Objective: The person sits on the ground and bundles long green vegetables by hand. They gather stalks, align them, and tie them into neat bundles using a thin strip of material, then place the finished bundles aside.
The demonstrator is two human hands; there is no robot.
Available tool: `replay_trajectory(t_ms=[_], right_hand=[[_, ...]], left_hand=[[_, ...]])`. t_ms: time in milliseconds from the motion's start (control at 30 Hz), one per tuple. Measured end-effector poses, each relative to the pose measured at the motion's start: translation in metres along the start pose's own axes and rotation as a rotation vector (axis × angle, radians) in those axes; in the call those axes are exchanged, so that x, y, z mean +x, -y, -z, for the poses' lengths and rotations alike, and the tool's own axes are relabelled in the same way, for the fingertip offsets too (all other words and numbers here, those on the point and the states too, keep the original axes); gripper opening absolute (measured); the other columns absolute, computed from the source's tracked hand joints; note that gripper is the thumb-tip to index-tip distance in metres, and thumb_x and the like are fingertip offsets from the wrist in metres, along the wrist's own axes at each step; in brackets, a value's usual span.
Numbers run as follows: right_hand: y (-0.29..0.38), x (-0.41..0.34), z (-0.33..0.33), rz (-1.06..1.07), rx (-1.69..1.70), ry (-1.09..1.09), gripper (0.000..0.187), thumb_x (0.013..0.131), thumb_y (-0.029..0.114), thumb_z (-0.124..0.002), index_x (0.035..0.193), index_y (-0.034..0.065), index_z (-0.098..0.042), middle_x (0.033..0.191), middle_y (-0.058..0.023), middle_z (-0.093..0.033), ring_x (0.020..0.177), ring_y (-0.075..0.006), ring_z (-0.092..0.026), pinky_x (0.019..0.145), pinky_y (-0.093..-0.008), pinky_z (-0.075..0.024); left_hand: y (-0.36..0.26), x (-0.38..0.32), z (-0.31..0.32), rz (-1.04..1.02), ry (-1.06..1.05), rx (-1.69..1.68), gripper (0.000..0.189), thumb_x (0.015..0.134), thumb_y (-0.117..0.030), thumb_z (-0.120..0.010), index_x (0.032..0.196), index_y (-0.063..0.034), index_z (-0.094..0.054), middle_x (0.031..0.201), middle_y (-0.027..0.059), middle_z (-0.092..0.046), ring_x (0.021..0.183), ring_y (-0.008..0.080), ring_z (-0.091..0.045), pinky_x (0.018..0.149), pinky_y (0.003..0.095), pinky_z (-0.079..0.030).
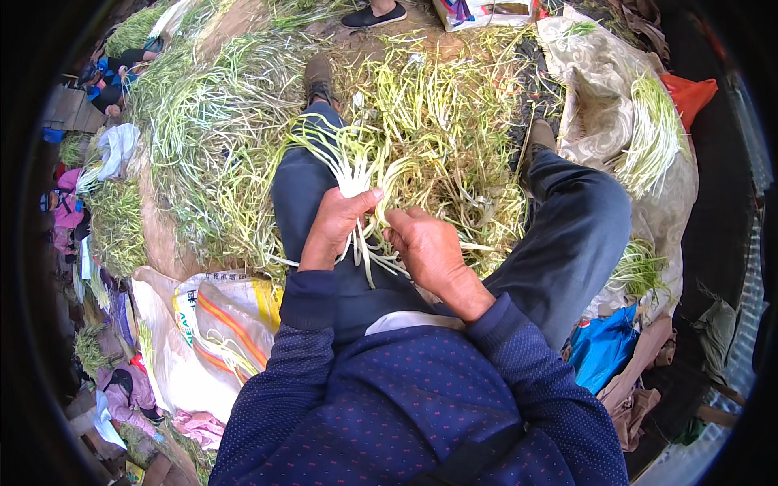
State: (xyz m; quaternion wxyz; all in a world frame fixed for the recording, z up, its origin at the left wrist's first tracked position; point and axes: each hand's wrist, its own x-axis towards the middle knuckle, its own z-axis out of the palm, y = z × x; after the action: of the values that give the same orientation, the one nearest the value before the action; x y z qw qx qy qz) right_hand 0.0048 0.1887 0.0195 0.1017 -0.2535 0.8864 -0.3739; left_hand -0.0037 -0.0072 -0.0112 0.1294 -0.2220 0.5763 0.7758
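Above my lap, my left hand (340,225) grips a bunch of long, pale green-white vegetable stalks (354,173). Their leafy ends fan out beyond the thumb, and white ends dangle below the fist. My right hand (425,246) is close beside it, fingers curled against a few yellowish strands (384,182) at the bunch's edge; its fingertips are partly hidden. Loose stalks (389,262) trail over my dark trousers beneath the two hands. Between my feet spreads a thick litter of cut green and yellow stalks (437,121).
A large heap of greens (206,127) lies to the left. A patterned cloth (598,115) on the right bears a bundle of white-green stalks (656,133). Nearby are a woven sack (182,358), a blue plastic bag (602,346) and a red bag (690,97). Other people (67,206) sit far left; someone's shoe (374,16) shows ahead.
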Motion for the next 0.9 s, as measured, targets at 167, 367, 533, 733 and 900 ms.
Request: replay_trajectory(t_ms=[167,367,533,733,900], right_hand=[[-0.014,-0.003,-0.009,0.072,0.148,0.044,0.016,0.093,0.024,-0.067,0.098,0.0091,-0.063,0.088,-0.0209,-0.064,0.076,-0.0435,-0.064,0.066,-0.0517,-0.0515],[-0.042,0.017,-0.02,-0.574,1.184,0.219,0.033,0.1,0.039,-0.067,0.099,0.0066,-0.065,0.081,0.0003,-0.062,0.068,-0.01,-0.062,0.058,-0.0252,-0.0494],[-0.046,0.034,-0.03,-0.69,1.406,0.183,0.025,0.1,0.034,-0.068,0.102,0.0092,-0.066,0.079,0.0007,-0.066,0.06,-0.0076,-0.06,0.054,-0.0218,-0.0515],[-0.05,0.037,-0.039,-0.641,1.46,-0.007,0.011,0.097,0.019,-0.069,0.092,0.0099,-0.066,0.074,0.0017,-0.065,0.054,-0.0063,-0.056,0.047,-0.0215,-0.0479],[-0.064,0.038,-0.028,-0.74,1.369,-0.135,0.009,0.099,0.019,-0.065,0.095,0.0114,-0.063,0.076,0.0014,-0.063,0.059,-0.0103,-0.059,0.053,-0.026,-0.0521]], left_hand=[[-0.006,-0.012,0.0,-0.023,-0.03,0.128,0.018,0.086,-0.013,-0.077,0.101,-0.0021,-0.073,0.079,-0.0023,-0.067,0.06,0.0051,-0.054,0.053,0.0223,-0.041],[-0.004,-0.025,-0.015,-0.085,-0.047,0.103,0.017,0.086,-0.01,-0.074,0.099,0.0002,-0.073,0.08,-0.0004,-0.068,0.058,0.0048,-0.054,0.05,0.0213,-0.041],[0.0,-0.03,-0.023,-0.107,-0.078,0.14,0.014,0.087,-0.009,-0.072,0.098,-0.0003,-0.073,0.077,0.0,-0.067,0.055,0.0052,-0.053,0.049,0.0216,-0.041],[0.003,-0.03,-0.026,-0.171,-0.209,0.227,0.011,0.088,-0.007,-0.07,0.095,0.0013,-0.073,0.076,0.0027,-0.069,0.052,0.0062,-0.053,0.046,0.0224,-0.04],[-0.001,-0.027,-0.02,-0.278,-0.295,0.057,0.012,0.088,-0.005,-0.069,0.095,0.0039,-0.072,0.079,0.0084,-0.072,0.052,0.0082,-0.055,0.045,0.0227,-0.041]])
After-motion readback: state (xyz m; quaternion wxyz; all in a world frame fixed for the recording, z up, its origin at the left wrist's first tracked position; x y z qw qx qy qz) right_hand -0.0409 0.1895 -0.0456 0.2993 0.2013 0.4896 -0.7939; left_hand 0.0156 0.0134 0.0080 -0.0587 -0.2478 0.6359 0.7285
